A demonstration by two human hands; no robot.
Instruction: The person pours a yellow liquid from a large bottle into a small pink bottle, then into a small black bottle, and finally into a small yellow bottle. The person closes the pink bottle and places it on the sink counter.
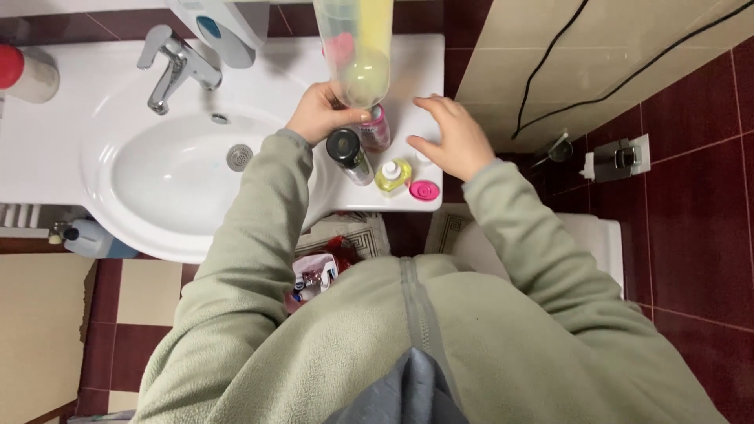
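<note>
My left hand [318, 116] fingers grasp the clear tall plastic bottle [357, 47] above the white ceramic sink [169, 177]; right hand [452, 137] fingers released, hovering beside it.

- sink [118, 126]: white, chrome tap [177, 67]
- tall cup [357, 51]: clear, yellow and pink shapes inside
- bottle [348, 153] by left hand [318, 114]: black cap, clear body
- small bottle [377, 129]: pink
- squat bottle [393, 174]: yellow, white cap
- round lid [424, 191]: pink
- sleeves [251, 235]: pale sage green fleece
- floor tiles [691, 196]: dark maroon, light grout
- wall tiles [518, 47]: cream, black cable [550, 59] across
- rug [357, 232]: beige, dark key-pattern border
- jar [27, 74] at far left: red cap, off-white body
</note>
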